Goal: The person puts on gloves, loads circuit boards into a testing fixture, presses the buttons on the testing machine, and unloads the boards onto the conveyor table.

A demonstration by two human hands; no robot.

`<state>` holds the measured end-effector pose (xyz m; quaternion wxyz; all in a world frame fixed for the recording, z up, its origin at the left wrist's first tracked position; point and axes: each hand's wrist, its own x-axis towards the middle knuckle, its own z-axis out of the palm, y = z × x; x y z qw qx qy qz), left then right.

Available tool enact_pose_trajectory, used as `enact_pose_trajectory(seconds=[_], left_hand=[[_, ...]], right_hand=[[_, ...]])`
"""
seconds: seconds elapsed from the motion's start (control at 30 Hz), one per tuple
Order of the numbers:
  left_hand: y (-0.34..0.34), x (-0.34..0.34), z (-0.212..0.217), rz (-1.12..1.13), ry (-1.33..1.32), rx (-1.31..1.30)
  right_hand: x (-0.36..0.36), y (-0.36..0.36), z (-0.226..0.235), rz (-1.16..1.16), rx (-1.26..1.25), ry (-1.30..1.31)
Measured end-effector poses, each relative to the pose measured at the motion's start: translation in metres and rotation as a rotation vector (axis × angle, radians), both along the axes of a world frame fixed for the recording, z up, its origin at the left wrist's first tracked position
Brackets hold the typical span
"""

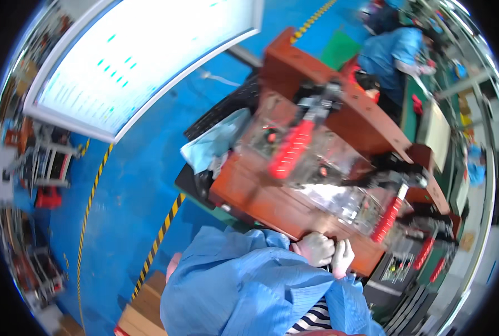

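Note:
My left hand [316,250], in a white glove, is closed with its fingers curled, close to my body at the near edge of a reddish-brown fixture [277,204]. Right beside it, my right hand [343,257], also white-gloved, has its fingers pressed together. The hands almost touch; whatever lies between their fingers is hidden or too small to make out. Beyond them, a toggle clamp with a red handle [294,150] stands over clear plates on the fixture. A second red-handled clamp [388,219] is to the right of my hands.
A large lit screen [143,61] hangs at the upper left. Light-blue cloth [213,143] and a black keyboard [221,109] lie left of the fixture. At right, a dark box holds a circuit board [397,267]. A co-worker in blue [392,56] works at the far bench.

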<state>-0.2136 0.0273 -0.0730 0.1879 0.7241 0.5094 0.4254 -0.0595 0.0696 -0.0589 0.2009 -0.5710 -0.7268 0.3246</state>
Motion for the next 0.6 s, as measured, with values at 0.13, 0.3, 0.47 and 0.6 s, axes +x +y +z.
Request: enact_pose_trajectory(seconds=[0.13,0.3,0.47,0.6], left_hand=[[-0.008,-0.008,0.002,0.016,0.016,0.022],[-0.005,-0.008,0.012,0.01,0.13,0.009],[-0.005,-0.004,0.01,0.056,0.186,0.017],[-0.007,-0.003,0.009,0.068,0.207,0.002]], right_hand=[[-0.028,-0.004,0.018,-0.053,0.115,0.101],[-0.023,-0.006,0.021,-0.022,0.187,0.098],[-0.019,-0.005,0.005,0.019,0.261,0.14],[-0.017,-0.005,-0.002,0.036,0.325,0.163]])
